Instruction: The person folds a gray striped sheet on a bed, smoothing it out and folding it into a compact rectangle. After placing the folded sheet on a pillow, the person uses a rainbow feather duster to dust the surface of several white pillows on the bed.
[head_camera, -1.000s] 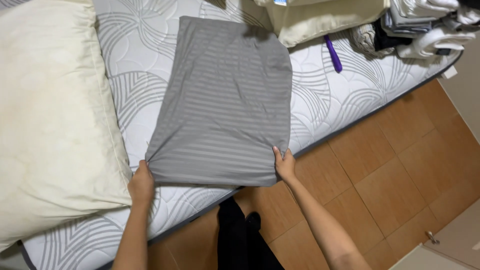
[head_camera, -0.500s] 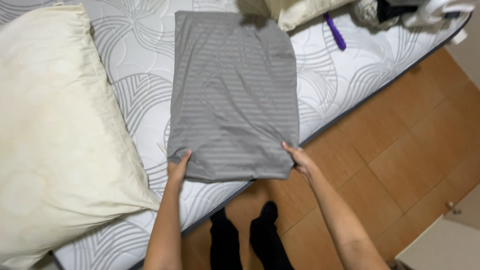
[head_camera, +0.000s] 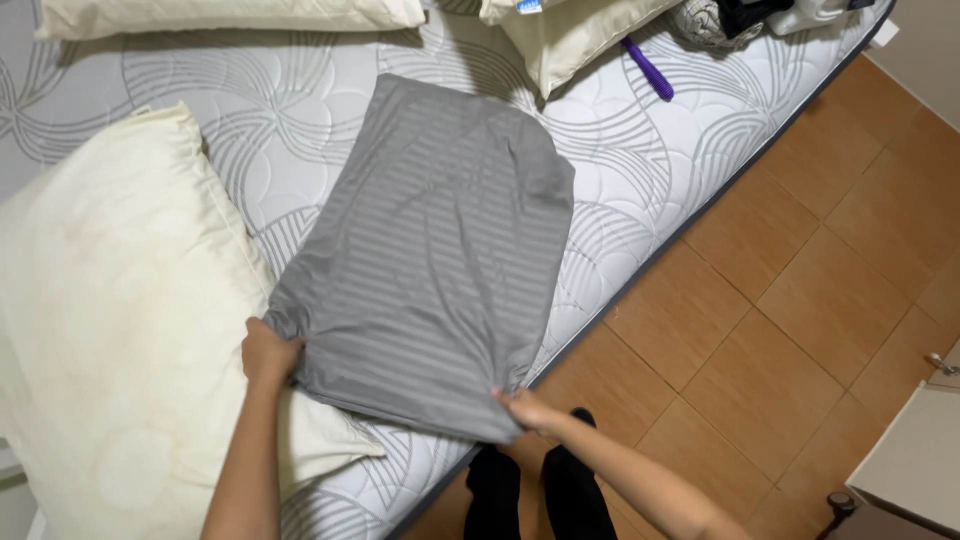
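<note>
A grey striped pillowcase (head_camera: 435, 250) with a pillow inside lies on the white quilted mattress (head_camera: 640, 180). My left hand (head_camera: 266, 352) grips its near left corner, fingers curled into the cloth. At the near right corner my right hand (head_camera: 520, 405) pinches the hem at the mattress edge. A bare cream pillow (head_camera: 110, 330) lies just left of my left arm, and the case's near left corner rests on its edge.
More cream pillows (head_camera: 570, 35) lie at the far side, with a purple stick-like object (head_camera: 648, 68) beside one. Clothes are heaped at the far right corner (head_camera: 740, 15). Brown tiled floor (head_camera: 800, 290) runs along the bed's right side; a pale cabinet corner (head_camera: 915, 460) is at lower right.
The grey pillowcase has swung so its near end points toward the left, over the cream pillow's edge. Both hands stayed on its near corners; the view shifted, showing more of the bed.
</note>
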